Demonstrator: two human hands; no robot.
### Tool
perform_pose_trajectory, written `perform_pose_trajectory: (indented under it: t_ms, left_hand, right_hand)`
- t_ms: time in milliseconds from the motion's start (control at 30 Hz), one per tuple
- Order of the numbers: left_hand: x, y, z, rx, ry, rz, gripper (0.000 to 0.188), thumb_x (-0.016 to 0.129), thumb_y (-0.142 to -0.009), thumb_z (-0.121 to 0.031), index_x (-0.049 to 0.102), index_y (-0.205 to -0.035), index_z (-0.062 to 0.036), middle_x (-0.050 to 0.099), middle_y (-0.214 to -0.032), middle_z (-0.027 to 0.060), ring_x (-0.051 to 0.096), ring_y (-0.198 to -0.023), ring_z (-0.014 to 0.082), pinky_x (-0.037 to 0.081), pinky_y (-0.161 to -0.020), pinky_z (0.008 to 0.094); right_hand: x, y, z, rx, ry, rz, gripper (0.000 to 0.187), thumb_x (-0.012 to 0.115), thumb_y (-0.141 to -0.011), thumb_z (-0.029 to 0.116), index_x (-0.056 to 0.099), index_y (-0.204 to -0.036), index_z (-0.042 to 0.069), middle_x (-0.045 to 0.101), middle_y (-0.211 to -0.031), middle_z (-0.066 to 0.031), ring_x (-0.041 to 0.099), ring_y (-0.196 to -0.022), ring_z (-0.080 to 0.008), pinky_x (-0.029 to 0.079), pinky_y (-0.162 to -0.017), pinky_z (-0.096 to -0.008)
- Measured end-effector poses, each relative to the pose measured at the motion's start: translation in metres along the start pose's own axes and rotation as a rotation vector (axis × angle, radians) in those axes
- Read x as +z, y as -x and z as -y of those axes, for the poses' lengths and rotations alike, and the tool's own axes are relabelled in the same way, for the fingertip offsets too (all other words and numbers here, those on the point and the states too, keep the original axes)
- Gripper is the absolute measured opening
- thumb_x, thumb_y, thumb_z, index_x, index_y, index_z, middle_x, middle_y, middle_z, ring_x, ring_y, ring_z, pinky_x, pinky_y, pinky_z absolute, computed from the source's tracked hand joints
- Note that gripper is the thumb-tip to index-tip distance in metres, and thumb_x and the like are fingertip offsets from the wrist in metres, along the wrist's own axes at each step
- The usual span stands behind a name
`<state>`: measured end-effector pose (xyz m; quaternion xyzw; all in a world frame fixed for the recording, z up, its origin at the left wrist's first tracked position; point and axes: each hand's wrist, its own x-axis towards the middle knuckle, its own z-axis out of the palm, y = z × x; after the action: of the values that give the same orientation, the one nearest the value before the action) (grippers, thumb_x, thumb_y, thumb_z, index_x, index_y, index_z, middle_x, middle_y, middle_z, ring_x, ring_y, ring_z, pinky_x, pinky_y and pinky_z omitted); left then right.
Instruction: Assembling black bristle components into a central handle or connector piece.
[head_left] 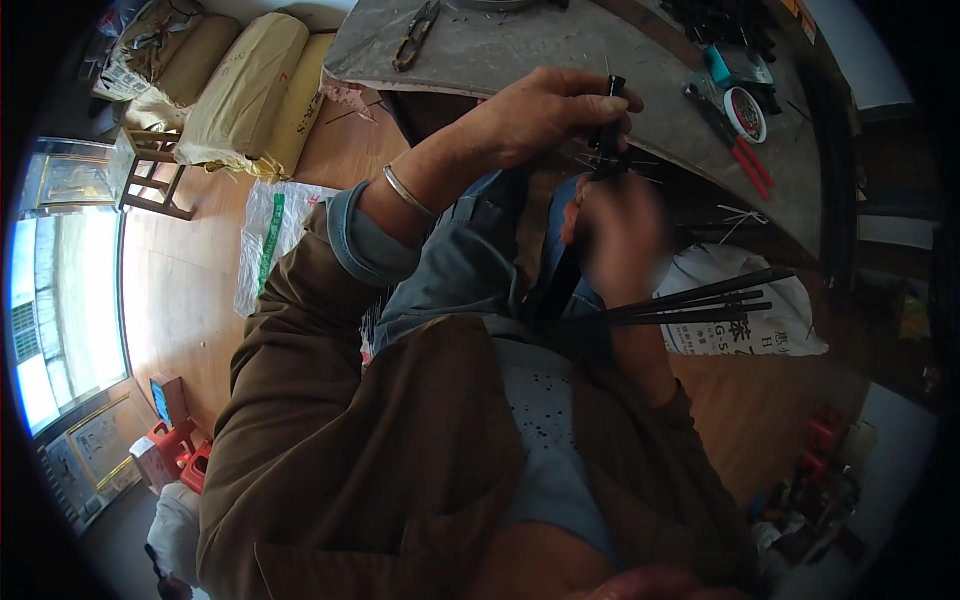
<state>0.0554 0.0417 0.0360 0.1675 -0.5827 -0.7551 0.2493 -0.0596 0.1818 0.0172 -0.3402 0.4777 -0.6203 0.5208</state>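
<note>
My left hand [565, 105], with a metal bangle [408, 190] on its wrist, is closed with thumb and fingers on a small black cylindrical piece [615, 88]. A thin pin sticks up from the piece's top. Just below, my right hand [625, 240] is blurred, its fingers curled round something dark that I cannot make out. Several thin wires [640, 172] show between the two hands. From below my right hand a dark bar [555, 285] slants down to my lap. Several long black rods [715, 302] stick out to the right across my right forearm.
Ahead stands a grey worktable [480, 50] with snips [415, 35], red-handled pliers [735, 145], a round dish [745, 113] of small parts and a teal box [722, 68]. White sacking [740, 270] lies right of my legs. Stuffed sacks [255, 90] and a wooden stool [155, 175] stand at the left.
</note>
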Motion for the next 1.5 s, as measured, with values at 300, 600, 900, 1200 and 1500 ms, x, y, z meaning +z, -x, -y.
perform_pose_trajectory:
  t_ms: [300,600,900,1200,1500]
  left_hand:
    - [0.002,0.001,0.005,0.002,0.135,0.049,0.039,0.054,-0.1,-0.022,0.053,-0.131,0.0019,0.065,-0.106,0.007,0.063,-0.102,0.0145,0.05,-0.092,0.0282]
    - [0.004,0.006,0.008,0.011,0.157,-0.019,0.037,0.057,-0.098,-0.022,0.057,-0.127,0.0014,0.068,-0.104,0.0094,0.065,-0.101,0.0172,0.051,-0.094,0.0308]
    - [0.0,0.009,0.007,-0.001,0.225,0.018,0.037,0.058,-0.098,-0.022,0.057,-0.127,0.0017,0.068,-0.105,0.0102,0.065,-0.101,0.0185,0.05,-0.095,0.0325]
    - [0.007,0.012,0.013,0.014,0.344,-0.022,0.037,0.059,-0.097,-0.021,0.057,-0.125,0.0033,0.067,-0.103,0.0106,0.066,-0.098,0.0196,0.053,-0.089,0.0331]
    - [0.026,0.023,0.005,0.079,0.172,-0.196,0.034,0.06,-0.096,-0.017,0.06,-0.124,0.0016,0.069,-0.102,0.0092,0.067,-0.094,0.0185,0.053,-0.089,0.0326]
  right_hand:
    - [-0.004,0.0,-0.003,-0.003,-0.04,0.014,0.018,0.062,-0.094,0.017,0.057,-0.102,0.001,0.055,-0.08,-0.0039,0.054,-0.064,-0.013,0.045,-0.054,-0.028]
    - [-0.003,0.0,-0.003,-0.015,-0.045,-0.01,0.018,0.062,-0.093,0.015,0.057,-0.102,0.001,0.054,-0.078,-0.004,0.054,-0.062,-0.0125,0.045,-0.053,-0.0274]
    - [-0.006,0.0,0.0,0.017,-0.074,0.015,0.02,0.063,-0.093,0.016,0.057,-0.102,0.0,0.055,-0.079,-0.0056,0.054,-0.063,-0.0145,0.045,-0.054,-0.0289]
    - [-0.012,-0.003,-0.005,0.069,-0.179,0.078,0.02,0.064,-0.092,0.016,0.057,-0.101,0.0,0.056,-0.083,-0.0068,0.055,-0.065,-0.0161,0.045,-0.056,-0.0305]
    - [-0.013,0.001,0.001,0.144,-0.217,0.073,0.019,0.064,-0.092,0.015,0.057,-0.104,0.002,0.058,-0.086,-0.0067,0.057,-0.066,-0.0169,0.047,-0.057,-0.0313]
